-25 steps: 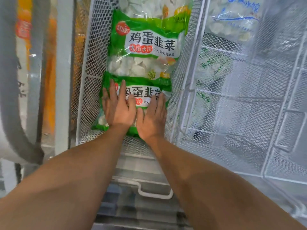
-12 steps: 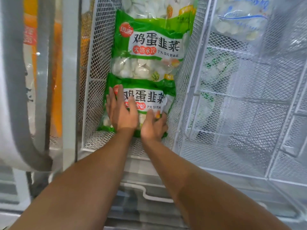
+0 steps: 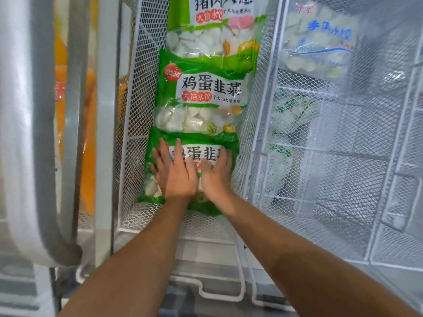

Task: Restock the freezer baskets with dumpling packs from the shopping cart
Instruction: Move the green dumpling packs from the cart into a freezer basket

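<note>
A green dumpling pack [image 3: 194, 143] is laid flat at the near end of a white wire freezer basket [image 3: 137, 110]. It is pressed down by both hands. The left hand [image 3: 175, 170] is spread flat on the pack's left part, with its fingers straight. The right hand [image 3: 216, 173] is laid flat just beside it, on the pack's right part, and the two hands are almost touching. A second green pack [image 3: 203, 97] is seen just behind the first, and its near edge meets the first pack. A third pack [image 3: 217, 26] is placed farther back in the same basket. In the next basket [image 3: 332, 202] to the right, a clear bag of dumplings [image 3: 320, 46] is seen at the far end.
</note>
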